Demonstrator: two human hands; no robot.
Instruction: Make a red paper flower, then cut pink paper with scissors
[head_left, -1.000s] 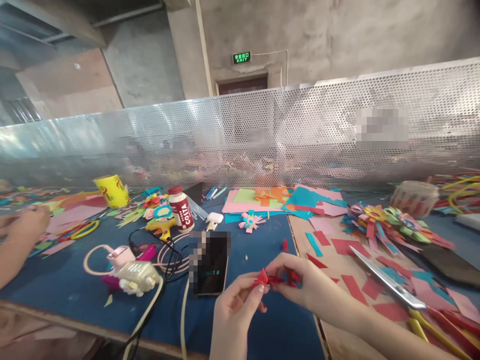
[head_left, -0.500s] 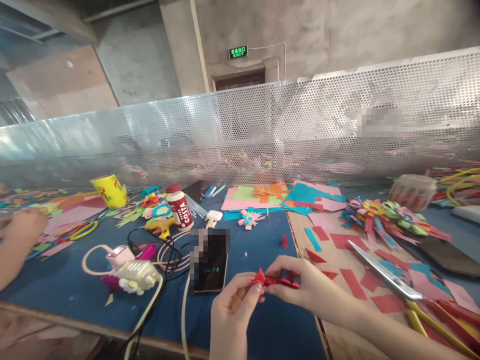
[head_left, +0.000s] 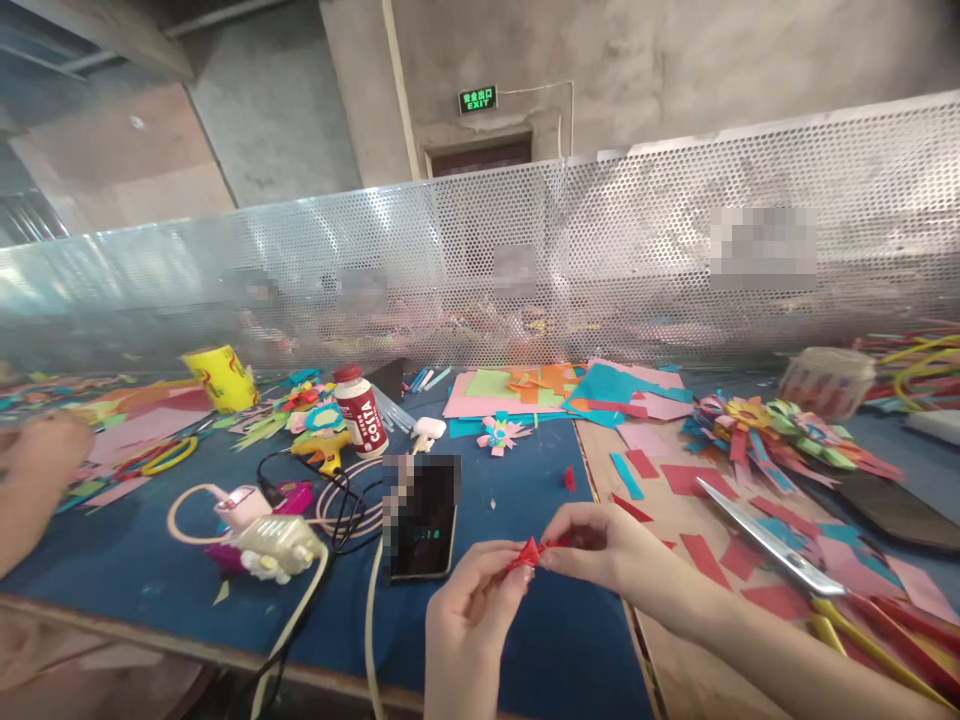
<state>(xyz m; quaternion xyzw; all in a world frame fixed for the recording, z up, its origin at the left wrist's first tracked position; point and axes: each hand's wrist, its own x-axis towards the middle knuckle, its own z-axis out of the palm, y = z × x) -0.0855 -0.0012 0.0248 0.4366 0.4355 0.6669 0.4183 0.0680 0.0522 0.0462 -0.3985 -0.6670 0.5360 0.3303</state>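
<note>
Left fingers: a folded red piece (head_left: 529,552) is pinched between the thumb and fingertips of the left hand (head_left: 474,600).
Right fingers: red paper (head_left: 564,542) is gripped at the tips of the right hand (head_left: 604,550); it is mostly covered, and whether it is joined to the folded red piece cannot be told.
Folded red piece: it is held to the right of the near end of the phone (head_left: 429,540), with creased faces and a pointed tip.
Blue table (head_left: 517,495): open room is left between the phone and the edge of the brown board (head_left: 599,445) to its right; a small red fold (head_left: 570,478) is set there.
Plug block (head_left: 274,548): it is placed left of the phone, and a pale cable (head_left: 370,610) is run between them.
Bottle (head_left: 361,415): it is stood beyond the phone to the left, red-capped, with a yellow glue gun (head_left: 328,450) just beside.
Paper flower (head_left: 500,432): it is laid beyond the phone to the right, its strip petals fanned; flat sheets (head_left: 465,405) are stacked behind.
Scissors (head_left: 780,550): they are laid open well right of the phone, among red scraps (head_left: 697,480); the handles are cut off by the frame.
Another person's hand (head_left: 56,450): it is seen far left of the phone, blurred; anything held cannot be made out.
Metal screen (head_left: 637,260): perforated sheet is stretched beyond the phone, partly masked by pixelated patches.
</note>
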